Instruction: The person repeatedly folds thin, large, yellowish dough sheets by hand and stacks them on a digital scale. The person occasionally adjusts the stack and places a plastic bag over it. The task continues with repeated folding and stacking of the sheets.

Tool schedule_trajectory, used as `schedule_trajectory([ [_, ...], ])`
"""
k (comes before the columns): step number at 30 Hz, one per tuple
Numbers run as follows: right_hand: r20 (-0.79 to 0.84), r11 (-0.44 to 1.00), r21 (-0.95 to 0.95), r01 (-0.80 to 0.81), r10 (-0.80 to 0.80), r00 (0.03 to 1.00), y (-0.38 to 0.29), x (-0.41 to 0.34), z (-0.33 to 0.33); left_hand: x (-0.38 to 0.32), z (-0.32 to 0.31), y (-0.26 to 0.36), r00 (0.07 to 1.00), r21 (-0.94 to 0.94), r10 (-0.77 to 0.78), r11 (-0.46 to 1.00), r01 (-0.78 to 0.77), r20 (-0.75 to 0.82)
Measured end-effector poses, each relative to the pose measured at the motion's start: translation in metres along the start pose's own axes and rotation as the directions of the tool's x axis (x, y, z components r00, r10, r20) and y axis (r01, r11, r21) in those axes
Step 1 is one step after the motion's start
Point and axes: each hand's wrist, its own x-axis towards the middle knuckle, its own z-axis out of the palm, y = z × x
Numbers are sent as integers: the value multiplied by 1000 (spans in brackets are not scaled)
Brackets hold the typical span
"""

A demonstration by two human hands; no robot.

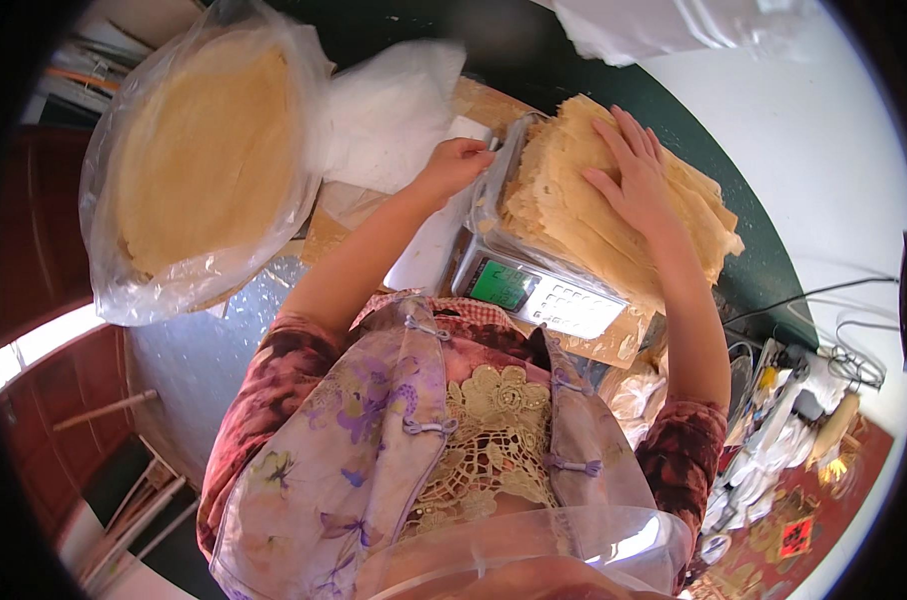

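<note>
My right hand (pixel 633 180) lies spread, palm down, on a stack of thin, folded tan flatbread sheets (pixel 573 202). The stack rests on a digital scale (pixel 573 304) with a lit green display and a keypad. At the stack's left side my left hand (pixel 461 165) has its fingers curled at the edge of clear plastic (pixel 491 187); whether it pinches the plastic cannot be made out. Farther left, a large round pile of similar tan sheets (pixel 206 157) sits in a clear plastic bag (pixel 112 285).
White plastic sheets or bags (pixel 393 105) lie between the round pile and the scale. The scale stands on a wooden board (pixel 611 345). Cables (pixel 813 289) run along the wall at right, above a cluttered red surface (pixel 858 465). A white bundle (pixel 633 26) is at the top.
</note>
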Motion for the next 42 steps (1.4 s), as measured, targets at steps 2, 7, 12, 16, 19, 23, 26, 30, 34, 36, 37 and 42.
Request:
schedule_trajectory([
  [2,11,1000,-7,1,-1,1000,2,3,1,5,5,-5,994,91,-47,994,56,-102],
  [7,29,1000,-22,-2,2,1000,3,5,4,24,9,-3,961,330,-205,934,135,187],
  [12,12,1000,-20,5,-4,1000,0,5,3,53,9,-2,941,-291,-257,903,315,220],
  [16,24,1000,2,-10,10,1000,0,5,1,73,14,3,904,-764,-325,497,412,277],
  [19,15,1000,11,-10,10,1000,-1,5,0,88,21,12,905,-693,-272,583,425,327],
  [23,11,1000,23,-18,18,1000,-2,6,-1,104,27,25,917,-171,-297,922,348,267],
  [26,16,1000,13,-19,19,1000,-3,6,-1,114,17,29,967,231,-203,959,165,151],
  [30,23,1000,12,-21,21,1000,-3,5,-2,125,15,22,970,627,-148,779,-4,190],
  [34,46,999,3,-42,42,998,-5,6,-2,128,34,14,980,741,196,662,-108,-32],
  [36,54,999,12,-39,38,998,-6,7,-3,126,44,16,938,710,331,686,-162,-106],
  [37,67,998,10,-60,60,996,-6,7,-5,124,48,18,916,654,388,720,-231,-104],
  [42,-32,985,63,-162,164,986,-4,-4,-18,114,53,28,838,415,528,799,-436,-136],
])
